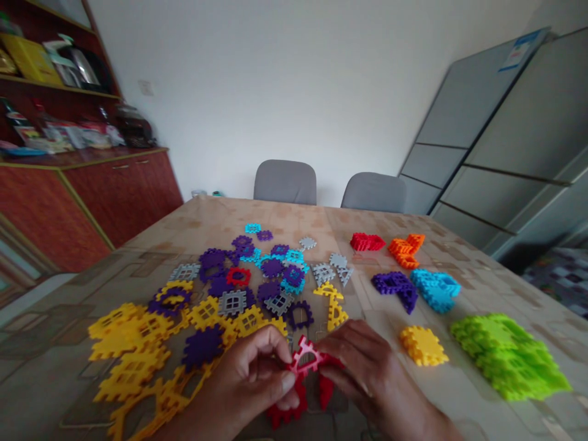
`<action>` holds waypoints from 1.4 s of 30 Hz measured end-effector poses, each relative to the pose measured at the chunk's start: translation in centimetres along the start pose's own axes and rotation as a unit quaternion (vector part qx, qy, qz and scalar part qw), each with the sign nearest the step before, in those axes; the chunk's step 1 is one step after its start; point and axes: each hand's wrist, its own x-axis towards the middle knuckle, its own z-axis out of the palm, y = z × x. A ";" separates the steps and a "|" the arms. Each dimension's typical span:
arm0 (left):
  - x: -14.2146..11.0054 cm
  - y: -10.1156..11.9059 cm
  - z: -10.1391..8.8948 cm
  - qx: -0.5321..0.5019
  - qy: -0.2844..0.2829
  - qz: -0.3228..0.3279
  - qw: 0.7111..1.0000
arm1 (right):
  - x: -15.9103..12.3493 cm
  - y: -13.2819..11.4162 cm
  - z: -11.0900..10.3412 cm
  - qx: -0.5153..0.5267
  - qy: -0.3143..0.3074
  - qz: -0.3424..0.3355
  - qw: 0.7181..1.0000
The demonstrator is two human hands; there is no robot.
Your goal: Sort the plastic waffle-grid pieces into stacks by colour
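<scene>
Near the table's front edge, my left hand (266, 373) pinches a red interlocking building piece (306, 360) that has notched edges and a cut-out in its middle. From the other side my right hand (365, 361) has its fingers closed on the red pieces. More red pieces (287, 413) show beneath both hands, partly covered by the fingers, so I cannot tell whether they are joined. Just beyond lie yellow triangular pieces (337, 315). A dark purple square frame (300, 315) is a little left of them.
Yellow pieces (133, 373) spread on the left, with purple, grey and light blue ones behind. On the right stand sorted stacks: green (509, 355), yellow (422, 345), light blue (435, 289), purple (395, 289), orange (407, 250) and red (366, 242). Two grey chairs (285, 182) stand behind the table.
</scene>
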 end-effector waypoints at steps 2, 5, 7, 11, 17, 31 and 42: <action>-0.4 0.1 0.0 0.076 0.017 0.034 0.996 | -0.1 0.6 -0.8 -0.002 -0.020 0.007 1.000; -1.5 0.6 -0.3 0.301 0.050 0.069 0.950 | -0.7 2.4 -2.2 0.021 -0.068 0.020 0.997; -2.1 1.0 -0.5 0.450 0.032 0.057 0.891 | -1.2 3.8 -2.6 0.027 -0.097 0.030 0.994; -2.6 1.3 -0.1 0.580 -0.022 0.021 0.814 | -1.8 5.3 -2.4 0.026 -0.141 0.037 0.989; -2.5 0.6 0.5 0.618 -0.012 0.035 0.785 | -1.3 4.9 -1.7 0.021 -0.162 0.037 0.986; -2.3 -1.3 0.2 0.677 0.020 0.065 0.733 | -1.7 4.6 -0.5 -0.015 -0.199 0.088 0.976; -1.6 -2.9 -0.1 0.599 0.019 0.048 0.799 | -1.6 4.2 0.0 -0.007 -0.182 0.083 0.980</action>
